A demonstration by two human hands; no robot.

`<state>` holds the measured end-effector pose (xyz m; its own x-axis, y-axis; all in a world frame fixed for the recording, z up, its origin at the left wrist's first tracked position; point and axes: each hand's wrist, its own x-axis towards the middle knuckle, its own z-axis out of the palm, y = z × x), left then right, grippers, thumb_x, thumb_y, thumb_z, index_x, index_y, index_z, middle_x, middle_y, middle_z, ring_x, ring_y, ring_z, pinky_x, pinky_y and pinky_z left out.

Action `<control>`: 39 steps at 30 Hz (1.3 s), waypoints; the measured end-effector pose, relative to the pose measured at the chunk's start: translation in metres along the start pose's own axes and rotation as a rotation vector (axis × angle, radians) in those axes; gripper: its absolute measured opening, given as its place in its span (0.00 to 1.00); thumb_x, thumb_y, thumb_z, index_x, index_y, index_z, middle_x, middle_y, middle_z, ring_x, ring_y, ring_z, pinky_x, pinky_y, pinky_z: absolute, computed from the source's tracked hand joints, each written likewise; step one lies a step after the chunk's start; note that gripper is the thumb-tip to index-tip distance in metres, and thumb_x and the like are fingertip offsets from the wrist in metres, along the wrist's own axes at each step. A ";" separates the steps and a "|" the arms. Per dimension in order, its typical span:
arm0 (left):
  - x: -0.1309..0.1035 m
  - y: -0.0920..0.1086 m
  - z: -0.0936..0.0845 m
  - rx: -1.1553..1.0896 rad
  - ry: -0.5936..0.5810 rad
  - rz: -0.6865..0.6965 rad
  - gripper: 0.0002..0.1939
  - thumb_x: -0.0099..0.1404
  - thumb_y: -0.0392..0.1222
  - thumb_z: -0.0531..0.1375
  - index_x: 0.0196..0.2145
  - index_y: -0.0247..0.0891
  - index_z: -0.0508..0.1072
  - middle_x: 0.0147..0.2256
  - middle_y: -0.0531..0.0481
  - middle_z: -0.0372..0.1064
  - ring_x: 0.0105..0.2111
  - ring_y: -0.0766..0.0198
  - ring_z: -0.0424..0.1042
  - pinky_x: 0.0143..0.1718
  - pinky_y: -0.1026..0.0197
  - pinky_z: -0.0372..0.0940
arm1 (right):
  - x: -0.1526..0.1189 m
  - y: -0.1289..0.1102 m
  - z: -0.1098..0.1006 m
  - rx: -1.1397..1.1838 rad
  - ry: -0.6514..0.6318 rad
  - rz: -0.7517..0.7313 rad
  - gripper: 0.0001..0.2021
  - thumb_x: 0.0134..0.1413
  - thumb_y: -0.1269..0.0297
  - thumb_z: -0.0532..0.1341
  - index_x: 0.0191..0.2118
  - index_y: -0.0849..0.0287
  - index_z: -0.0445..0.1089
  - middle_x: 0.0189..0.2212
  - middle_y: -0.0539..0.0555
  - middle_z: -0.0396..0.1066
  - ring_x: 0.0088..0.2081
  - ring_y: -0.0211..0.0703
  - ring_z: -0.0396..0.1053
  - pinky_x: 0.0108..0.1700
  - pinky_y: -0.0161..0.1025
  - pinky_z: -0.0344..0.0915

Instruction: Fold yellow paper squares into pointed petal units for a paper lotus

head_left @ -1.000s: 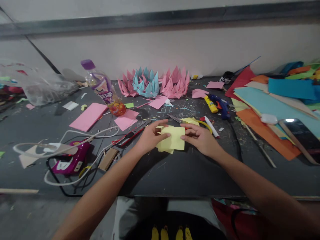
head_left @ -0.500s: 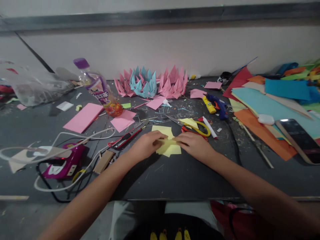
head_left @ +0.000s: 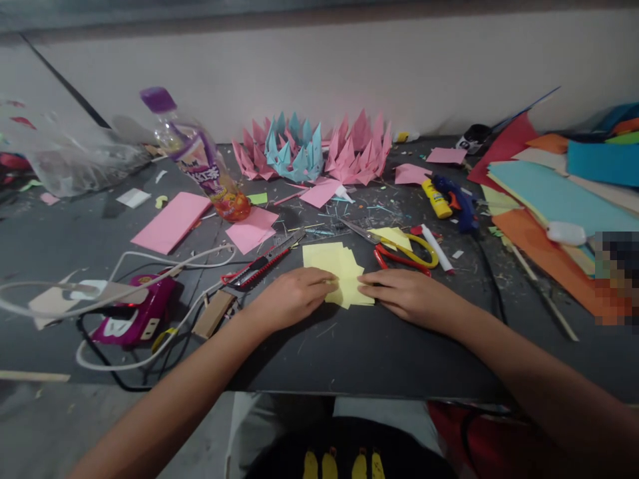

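Note:
Several sheets of pale yellow paper (head_left: 347, 263) lie overlapping on the dark table before me. My left hand (head_left: 295, 293) has its fingers drawn together on the left edge of the topmost yellow sheet. Across from it, my right hand (head_left: 407, 296) pinches the same sheet at its right edge. A faint crease runs between the two hands, and the fingertips partly cover the paper. Just behind my right hand are scissors (head_left: 417, 251) with red and yellow handles. A red and black utility knife (head_left: 264, 261) lies beyond my left hand.
Pink and blue folded-paper crowns (head_left: 294, 156) stand along the wall. A drink bottle (head_left: 202, 163) leans at the left, above a purple power strip (head_left: 144, 313) with looping cables. To the right are a blue glue gun (head_left: 462, 206), a yellow glue bottle (head_left: 437, 199) and coloured paper (head_left: 564, 193).
The view has shifted a little. My hands are slightly farther apart, and the yellow paper between them looks flatter, showing more of its surface.

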<state>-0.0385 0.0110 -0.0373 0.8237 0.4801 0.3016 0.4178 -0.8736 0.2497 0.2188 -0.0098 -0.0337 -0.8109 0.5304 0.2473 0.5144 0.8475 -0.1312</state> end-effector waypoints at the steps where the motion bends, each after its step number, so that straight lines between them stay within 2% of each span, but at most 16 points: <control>1: 0.000 0.000 0.001 -0.003 0.008 -0.001 0.13 0.65 0.31 0.51 0.43 0.34 0.72 0.43 0.43 0.71 0.42 0.61 0.71 0.43 0.56 0.69 | 0.000 0.000 0.000 0.000 -0.001 -0.004 0.16 0.58 0.75 0.51 0.48 0.61 0.69 0.47 0.59 0.71 0.46 0.44 0.70 0.45 0.44 0.70; 22: -0.001 0.001 0.001 0.045 -0.005 0.018 0.14 0.65 0.30 0.50 0.42 0.36 0.73 0.43 0.44 0.71 0.43 0.61 0.70 0.44 0.55 0.69 | -0.001 0.003 0.001 0.006 -0.078 -0.011 0.15 0.57 0.74 0.52 0.46 0.59 0.70 0.48 0.60 0.69 0.47 0.45 0.68 0.46 0.46 0.68; 39: 0.001 0.005 0.003 0.042 0.016 -0.006 0.14 0.64 0.29 0.50 0.41 0.34 0.73 0.43 0.44 0.71 0.42 0.61 0.71 0.44 0.56 0.69 | 0.001 0.001 -0.003 -0.021 -0.034 -0.061 0.14 0.58 0.75 0.51 0.45 0.63 0.70 0.47 0.61 0.70 0.45 0.47 0.69 0.43 0.46 0.69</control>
<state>-0.0348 0.0070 -0.0386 0.8150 0.4863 0.3152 0.4387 -0.8731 0.2127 0.2192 -0.0083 -0.0307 -0.8497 0.4787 0.2210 0.4693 0.8777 -0.0969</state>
